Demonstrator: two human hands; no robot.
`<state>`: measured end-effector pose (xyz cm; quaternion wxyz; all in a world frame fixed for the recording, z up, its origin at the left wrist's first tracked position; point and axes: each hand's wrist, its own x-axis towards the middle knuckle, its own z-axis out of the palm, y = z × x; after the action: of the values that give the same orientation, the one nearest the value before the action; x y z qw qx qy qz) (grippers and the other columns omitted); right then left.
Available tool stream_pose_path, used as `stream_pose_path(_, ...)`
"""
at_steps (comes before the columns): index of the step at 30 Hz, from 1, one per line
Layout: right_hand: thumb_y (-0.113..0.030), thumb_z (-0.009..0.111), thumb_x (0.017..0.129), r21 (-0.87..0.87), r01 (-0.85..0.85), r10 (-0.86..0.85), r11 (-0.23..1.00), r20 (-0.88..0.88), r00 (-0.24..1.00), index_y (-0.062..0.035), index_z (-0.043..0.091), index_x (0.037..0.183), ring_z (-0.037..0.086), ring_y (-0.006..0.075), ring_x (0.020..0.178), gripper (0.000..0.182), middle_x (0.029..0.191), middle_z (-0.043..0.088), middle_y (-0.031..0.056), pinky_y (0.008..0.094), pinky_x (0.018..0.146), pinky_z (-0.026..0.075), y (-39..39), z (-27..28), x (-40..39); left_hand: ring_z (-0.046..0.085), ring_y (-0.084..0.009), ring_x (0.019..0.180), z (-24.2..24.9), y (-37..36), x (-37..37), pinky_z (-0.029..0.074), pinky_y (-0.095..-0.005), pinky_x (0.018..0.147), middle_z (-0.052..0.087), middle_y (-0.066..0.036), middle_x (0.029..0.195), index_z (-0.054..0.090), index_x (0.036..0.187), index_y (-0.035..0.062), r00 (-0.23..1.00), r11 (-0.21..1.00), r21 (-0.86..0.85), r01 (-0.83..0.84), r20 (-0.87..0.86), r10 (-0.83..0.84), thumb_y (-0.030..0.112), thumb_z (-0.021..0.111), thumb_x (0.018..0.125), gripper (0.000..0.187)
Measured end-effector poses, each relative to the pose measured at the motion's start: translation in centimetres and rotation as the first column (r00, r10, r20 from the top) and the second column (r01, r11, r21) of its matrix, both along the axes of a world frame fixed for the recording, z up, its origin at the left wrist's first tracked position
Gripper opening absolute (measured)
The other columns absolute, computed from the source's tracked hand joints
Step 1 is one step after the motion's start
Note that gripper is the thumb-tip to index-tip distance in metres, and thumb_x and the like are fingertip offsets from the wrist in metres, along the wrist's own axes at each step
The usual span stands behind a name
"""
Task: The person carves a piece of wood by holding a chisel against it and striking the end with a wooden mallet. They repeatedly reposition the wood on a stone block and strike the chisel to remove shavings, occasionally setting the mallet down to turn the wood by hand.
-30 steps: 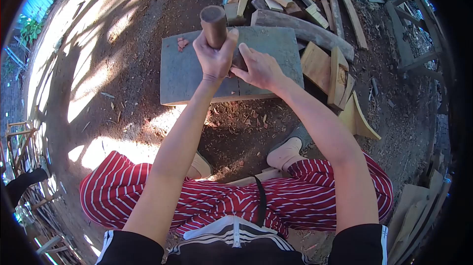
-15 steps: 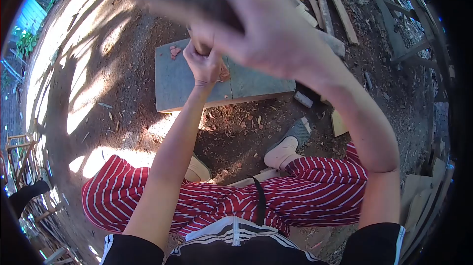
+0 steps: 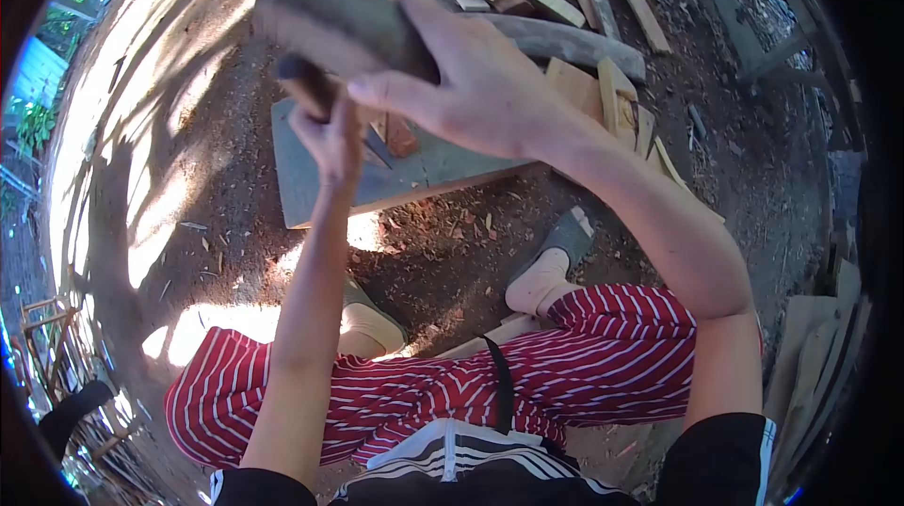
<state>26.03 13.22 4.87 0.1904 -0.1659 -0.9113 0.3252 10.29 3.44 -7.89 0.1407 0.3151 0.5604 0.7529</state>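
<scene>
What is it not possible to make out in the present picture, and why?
In the head view:
Surface detail of the dark wooden block in the right hand: blurred.
Middle of the handled tool: covered by the left hand.
Part of the grey slab: hidden behind the right hand.
Far end of the wood pile: cut off by the top edge.

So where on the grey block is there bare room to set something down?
Two patches of the grey block look bare: the near-left corner, left of the left hand, and the front stretch right of the reddish piece, below the right hand in view. It is crowded between the left hand and that piece.
</scene>
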Motion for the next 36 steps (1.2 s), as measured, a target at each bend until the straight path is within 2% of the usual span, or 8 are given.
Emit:
stream_pose_path(2, -0.048, 0.064, 0.084, -0.220, 0.059, -0.075, 0.974, -0.064, 0.995, 0.0032, 0.048, 0.109, 0.066, 0.0437, 0.086, 0.059, 0.086, 0.065, 0.0269, 0.0475, 0.077, 0.052, 0.7, -1.4, -0.3, 0.041, -0.0076, 0.040, 2.3, -0.6, -0.1, 0.033, -0.0228, 0.038, 0.048, 0.001, 0.055, 0.055, 0.080, 0.0047, 0.984, 0.996, 0.071, 0.050, 0.165, -0.061, 0.013, 0.069, 0.084, 0.018)
stream_pose_path(3, -0.048, 0.064, 0.084, -0.222, 0.049, -0.067, 0.974, -0.074, 0.995, 0.0032, 0.048, 0.109, 0.066, 0.0437, 0.086, 0.059, 0.086, 0.065, 0.0269, 0.0475, 0.077, 0.052, 1.1, -2.7, -0.7, 0.041, -0.0076, 0.040, 2.6, -0.6, -0.3, 0.033, -0.0228, 0.038, 0.048, 0.001, 0.055, 0.055, 0.080, 0.0047, 0.987, 0.997, 0.070, 0.042, 0.154, -0.052, 0.013, 0.069, 0.084, 0.018)
stream_pose_path(5, -0.048, 0.064, 0.084, -0.236, 0.111, -0.065, 0.965, 0.196, 0.978, 0.0017, 0.046, 0.113, 0.066, 0.0439, 0.092, 0.061, 0.094, 0.066, 0.0289, 0.0478, 0.081, 0.052, 1.6, -5.8, -1.3, 0.039, -0.0093, 0.038, 3.3, -0.1, -0.1, 0.028, -0.0244, 0.036, 0.047, -0.002, 0.054, 0.050, 0.079, 0.0053, 0.987, 0.993, 0.122, -0.002, 0.158, -0.017, 0.012, 0.064, 0.087, 0.017)
stream_pose_path(6, -0.048, 0.064, 0.084, -0.239, 0.115, -0.070, 0.964, 0.188, 0.980, 0.0017, 0.046, 0.113, 0.066, 0.0439, 0.092, 0.061, 0.094, 0.066, 0.0289, 0.0478, 0.081, 0.052, 1.8, -7.8, -1.6, 0.039, -0.0091, 0.039, 3.4, 0.0, 0.1, 0.029, -0.0246, 0.036, 0.046, -0.003, 0.054, 0.050, 0.079, 0.0049, 0.988, 0.995, 0.100, -0.011, 0.155, -0.005, 0.012, 0.064, 0.087, 0.017)
stream_pose_path(8, -0.051, 0.063, 0.086, -0.053, 0.059, -0.041, 0.997, 0.287, 0.957, -0.0007, 0.044, 0.110, 0.066, 0.0447, 0.089, 0.059, 0.092, 0.065, 0.0293, 0.0481, 0.076, 0.051, 1.7, -11.3, -2.0, 0.039, -0.0092, 0.039, 2.9, 0.6, 0.5, 0.029, -0.0246, 0.036, 0.046, -0.003, 0.053, 0.050, 0.080, 0.0044, 0.993, 0.994, 0.106, 0.010, 0.118, -0.022, 0.012, 0.064, 0.087, 0.017)
stream_pose_path(12, -0.049, 0.063, 0.086, -0.154, 0.121, -0.063, 0.981, 0.334, 0.940, -0.0011, 0.043, 0.109, 0.062, 0.0497, 0.093, 0.057, 0.093, 0.065, 0.0309, 0.0525, 0.079, 0.049, 1.5, -13.5, -2.3, 0.038, -0.0086, 0.039, 2.1, 1.2, 1.4, 0.029, -0.0241, 0.037, 0.045, -0.003, 0.053, 0.051, 0.080, 0.0032, 0.991, 0.989, 0.146, -0.008, 0.131, -0.012, 0.012, 0.065, 0.086, 0.018)
stream_pose_path(15, -0.048, 0.063, 0.085, -0.144, 0.133, -0.063, 0.981, 0.408, 0.911, -0.0008, 0.043, 0.111, 0.062, 0.0496, 0.093, 0.057, 0.093, 0.065, 0.0307, 0.0531, 0.079, 0.048, 1.9, -14.3, -2.1, 0.038, -0.0084, 0.039, 1.9, 1.7, 1.8, 0.029, -0.0237, 0.037, 0.045, -0.002, 0.053, 0.051, 0.080, 0.0031, 0.986, 0.986, 0.159, -0.046, 0.167, 0.019, 0.012, 0.065, 0.086, 0.018)
stream_pose_path(36, -0.047, 0.063, 0.085, -0.178, 0.132, -0.051, 0.975, 0.401, 0.915, -0.0002, 0.040, 0.112, 0.062, 0.0504, 0.094, 0.059, 0.094, 0.065, 0.0321, 0.0530, 0.082, 0.048, 1.4, -14.6, -1.7, 0.036, -0.0067, 0.039, 3.3, 2.1, 2.4, 0.027, -0.0226, 0.036, 0.044, -0.001, 0.053, 0.051, 0.079, 0.0034, 0.994, 0.992, 0.128, -0.005, 0.112, -0.010, 0.010, 0.065, 0.087, 0.018)
